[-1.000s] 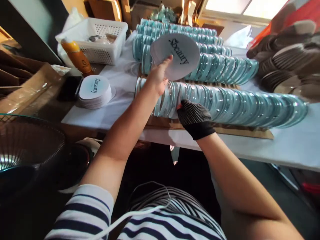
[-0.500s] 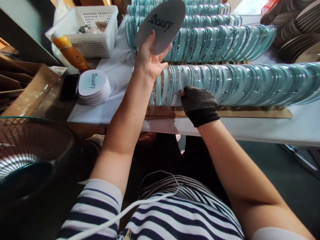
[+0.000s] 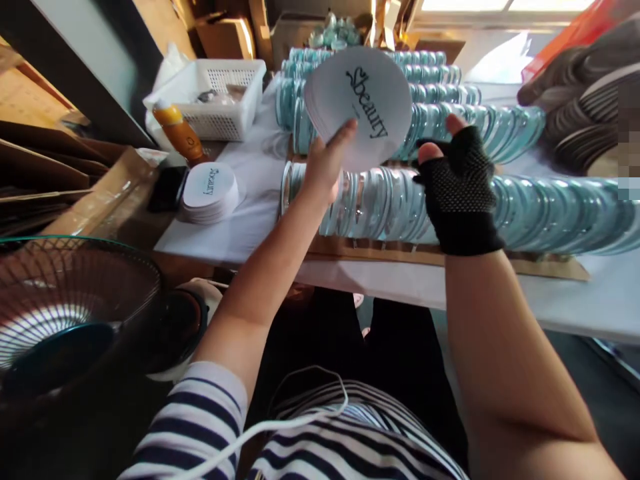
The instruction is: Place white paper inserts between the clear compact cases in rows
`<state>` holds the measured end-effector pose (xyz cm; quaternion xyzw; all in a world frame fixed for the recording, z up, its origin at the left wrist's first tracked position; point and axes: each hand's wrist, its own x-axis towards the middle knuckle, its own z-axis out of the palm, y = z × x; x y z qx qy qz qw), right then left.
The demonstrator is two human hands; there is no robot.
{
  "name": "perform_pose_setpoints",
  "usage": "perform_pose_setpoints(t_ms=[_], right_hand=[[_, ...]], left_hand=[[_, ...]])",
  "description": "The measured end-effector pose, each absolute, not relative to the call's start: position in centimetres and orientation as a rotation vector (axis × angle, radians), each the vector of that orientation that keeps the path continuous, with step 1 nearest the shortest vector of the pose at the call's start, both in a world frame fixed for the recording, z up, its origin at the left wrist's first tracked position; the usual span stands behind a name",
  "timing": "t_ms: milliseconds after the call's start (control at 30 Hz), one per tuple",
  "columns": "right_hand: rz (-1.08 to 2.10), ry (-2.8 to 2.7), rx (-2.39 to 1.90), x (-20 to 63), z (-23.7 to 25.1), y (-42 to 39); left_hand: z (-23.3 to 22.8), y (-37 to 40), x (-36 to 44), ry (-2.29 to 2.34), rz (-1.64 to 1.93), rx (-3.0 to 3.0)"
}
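Observation:
My left hand (image 3: 330, 160) grips a stack of rounded white cards (image 3: 363, 100) printed with "beauty" in black, its thumb lying on the top face. The cards are tilted and held up over the rows of glass. In a black fingerless glove with pale dots, my right hand (image 3: 457, 180) is raised in front of the nearest row of clear round glass pieces (image 3: 555, 210). Its thumb and a finger are spread, and I see nothing between them. The glass pieces stand on edge, close together, along a brown cardboard strip (image 3: 530, 267).
On the left of the white-covered table sit another card stack (image 3: 210, 187), a dark phone (image 3: 167, 189), an orange bottle (image 3: 177, 130) and a white basket (image 3: 225, 123). A fan (image 3: 75, 287) stands at lower left. Grey-brown stacked discs (image 3: 595, 93) are at right.
The cards have come lower and turned their printed face more towards me. My right hand has lifted off the front glass row, moved right and spread its fingers. The head view has shifted upward.

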<state>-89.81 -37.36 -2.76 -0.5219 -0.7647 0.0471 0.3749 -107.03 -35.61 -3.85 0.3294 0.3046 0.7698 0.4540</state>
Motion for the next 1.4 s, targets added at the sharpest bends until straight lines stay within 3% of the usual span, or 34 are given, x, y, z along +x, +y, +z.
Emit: perform_pose_setpoints(t_ms=[233, 400, 533, 733, 1033, 1200, 1400], right_hand=[[-0.224, -2.056, -0.999, -93.3, -2.4, -39.4], [-0.025, -1.72, -1.229, -93.8, -1.4, -39.4], [-0.258, -1.701, -1.312, -89.8, -1.0, -43.8], [-0.045, -2.342, -1.415, -91.2, -4.7, -48.6], [-0.071, -2.372, -1.562, -95.3, -1.9, -47.1], [-0.088, -2.413, -1.615, -96.9, -4.8, -44.8], [0.125, -2.212, -1.548, -96.3, -7.1, -43.6]], left_hand=[[-5.6, -38.3, -106.8, 0.842, 1.999, 0.943], [-4.8, -38.8, -107.6, 0.82, 1.96, 0.949], [-3.0, -37.5, -110.7, 0.696, 1.938, 0.952], [-3.4, -34.2, -114.3, 0.832, 1.685, 0.825], [-3.4, -34.9, -113.7, 0.99, 1.646, 0.768], [-3.8, -34.3, -113.8, 1.003, 1.633, 0.79], [-3.6, -34.4, -113.8, 0.942, 1.666, 0.753]])
